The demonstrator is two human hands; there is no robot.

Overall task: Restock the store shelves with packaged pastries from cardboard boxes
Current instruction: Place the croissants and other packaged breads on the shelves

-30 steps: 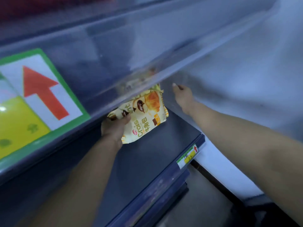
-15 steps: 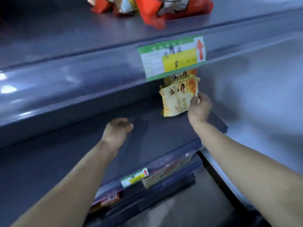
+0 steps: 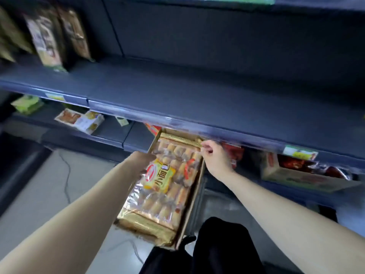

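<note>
Brown upright packets [image 3: 49, 36] are being displayed at left on the dark upper shelf [image 3: 197, 99]. Below its edge, a clear bag of small breads [image 3: 167, 184] is lying in an open cardboard box [image 3: 192, 204]. The bag's left edge is being met by the left grip [image 3: 145, 161], whose fingers are hidden, so its width cannot be told. The bag's top right corner is being pinched narrowly by the right grip [image 3: 215, 158]. Red packets [image 3: 296, 165] are being kept in a second box [image 3: 286, 176] at right.

Two hands: left hand [image 3: 143, 162], right hand [image 3: 215, 157]. Two cardboard boxes: near box [image 3: 192, 204], far box [image 3: 292, 179]. One clear bag [image 3: 165, 187] of small breads. Three tall brown packs [image 3: 45, 43], blurred. Two flat packs [image 3: 68, 116]. One green pack [image 3: 27, 103].
</note>
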